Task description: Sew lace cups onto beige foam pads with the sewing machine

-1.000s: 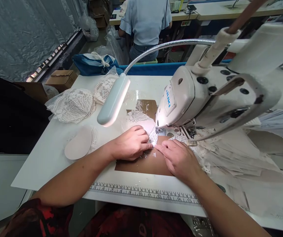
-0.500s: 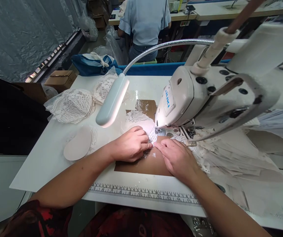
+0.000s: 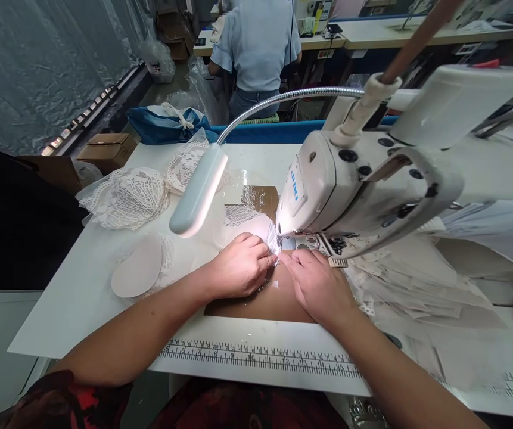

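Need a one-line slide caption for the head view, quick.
Left hand and right hand press lace piece under the sewing machine.

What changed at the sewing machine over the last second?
The right hand slid left until its fingertips met the left hand at the lace piece in front of the needle. The camera tilted slightly. Both hands still press the lace flat; the lace pile and foam pad lie as before.

Sewing machine head point(image 3: 323, 190) and lamp point(image 3: 198, 193) probably crowd overhead room.
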`<state>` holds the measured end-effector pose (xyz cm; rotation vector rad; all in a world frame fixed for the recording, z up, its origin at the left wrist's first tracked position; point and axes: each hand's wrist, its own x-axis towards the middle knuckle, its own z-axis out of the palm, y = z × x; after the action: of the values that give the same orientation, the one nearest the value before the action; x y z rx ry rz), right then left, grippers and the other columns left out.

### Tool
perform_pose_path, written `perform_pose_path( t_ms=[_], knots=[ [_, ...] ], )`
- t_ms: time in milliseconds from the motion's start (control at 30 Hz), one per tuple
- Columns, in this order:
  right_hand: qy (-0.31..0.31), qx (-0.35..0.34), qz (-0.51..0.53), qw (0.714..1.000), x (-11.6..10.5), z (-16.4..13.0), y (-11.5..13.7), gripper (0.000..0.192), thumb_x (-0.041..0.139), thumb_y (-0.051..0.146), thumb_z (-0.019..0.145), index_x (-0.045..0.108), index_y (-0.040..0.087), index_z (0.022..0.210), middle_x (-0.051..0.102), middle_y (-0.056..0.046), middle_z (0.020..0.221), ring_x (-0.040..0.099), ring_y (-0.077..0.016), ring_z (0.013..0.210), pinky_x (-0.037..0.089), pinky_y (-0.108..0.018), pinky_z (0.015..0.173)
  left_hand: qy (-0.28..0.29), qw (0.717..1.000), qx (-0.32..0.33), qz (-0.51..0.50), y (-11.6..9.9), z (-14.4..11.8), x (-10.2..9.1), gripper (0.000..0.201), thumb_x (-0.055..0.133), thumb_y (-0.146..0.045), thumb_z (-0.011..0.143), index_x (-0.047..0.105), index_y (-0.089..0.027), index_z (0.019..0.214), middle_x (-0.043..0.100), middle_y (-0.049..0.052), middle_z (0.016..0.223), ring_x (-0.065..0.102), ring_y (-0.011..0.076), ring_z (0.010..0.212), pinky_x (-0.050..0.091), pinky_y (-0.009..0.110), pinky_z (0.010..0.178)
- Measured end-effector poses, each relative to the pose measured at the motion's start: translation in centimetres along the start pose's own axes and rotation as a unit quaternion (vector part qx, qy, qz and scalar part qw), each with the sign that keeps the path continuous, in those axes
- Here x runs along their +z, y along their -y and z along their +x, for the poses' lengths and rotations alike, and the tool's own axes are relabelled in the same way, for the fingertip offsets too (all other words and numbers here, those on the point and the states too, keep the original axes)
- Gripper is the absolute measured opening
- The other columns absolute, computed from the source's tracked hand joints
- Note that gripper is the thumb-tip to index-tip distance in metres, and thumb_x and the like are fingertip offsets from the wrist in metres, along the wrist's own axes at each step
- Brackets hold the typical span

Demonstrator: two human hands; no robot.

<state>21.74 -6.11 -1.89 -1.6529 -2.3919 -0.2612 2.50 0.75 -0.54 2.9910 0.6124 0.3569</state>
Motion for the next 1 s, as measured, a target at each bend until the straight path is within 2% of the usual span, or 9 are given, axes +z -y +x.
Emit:
perform_pose_path(
  t_ms=[233,367,467,667,1000],
  knots=[
    [0.027,0.075,0.02,0.997,0.28,0.1,-0.2,0.04,0.043,0.012,0.086,0.067,0.024,0.115,0.068,-0.005,0.088,0.056,-0.0205,0.08,0.034,-0.03,0.059,-0.006,0.999,0.031,-0.037,0.38,-0.27,-0.12,0.031,0.044,-0.027,0.092,0.065,-0.012,0.11,0.06,0.011,0.086,0.05,0.0223,0.084,0.04,0.039,0.083],
    [0.012,0.027,0.064,0.997,-0.05,0.24,-0.14,0.039,0.042,0.01,0.085,0.068,0.021,0.111,0.068,-0.005,0.092,0.055,-0.0188,0.081,0.036,-0.029,0.063,-0.006,0.997,0.048,-0.061,0.74,-0.66,-0.37,0.03,0.047,-0.028,0.091,0.065,-0.013,0.11,0.06,0.01,0.085,0.052,0.0223,0.086,0.04,0.039,0.085],
    [0.015,-0.006,0.069,0.997,-0.31,0.32,0.0,0.039,0.042,0.006,0.081,0.069,0.022,0.105,0.067,-0.003,0.088,0.053,-0.017,0.075,0.034,-0.028,0.062,-0.003,0.996,0.051,-0.076,0.94,-0.81,-0.57,0.029,0.047,-0.028,0.092,0.065,-0.014,0.109,0.061,0.01,0.086,0.053,0.0215,0.085,0.042,0.038,0.083],
    [-0.006,-0.016,0.045,0.999,-0.34,0.08,0.13,0.04,0.045,0.004,0.079,0.07,0.021,0.105,0.065,-0.003,0.081,0.049,-0.0168,0.071,0.03,-0.028,0.06,-0.005,0.996,0.037,-0.082,0.82,-0.84,-0.42,0.031,0.044,-0.024,0.094,0.061,-0.014,0.118,0.062,0.011,0.121,0.053,0.0232,0.104,0.041,0.04,0.093],
    [-0.001,0.018,0.015,1.0,-0.2,0.3,0.3,0.044,0.046,0.004,0.08,0.067,0.021,0.115,0.067,-0.004,0.087,0.052,-0.0189,0.08,0.033,-0.03,0.062,0.002,0.999,-0.013,-0.046,0.93,-0.47,-0.18,0.033,0.047,-0.029,0.092,0.061,-0.015,0.119,0.059,0.011,0.127,0.053,0.0246,0.109,0.04,0.04,0.095]
  ],
)
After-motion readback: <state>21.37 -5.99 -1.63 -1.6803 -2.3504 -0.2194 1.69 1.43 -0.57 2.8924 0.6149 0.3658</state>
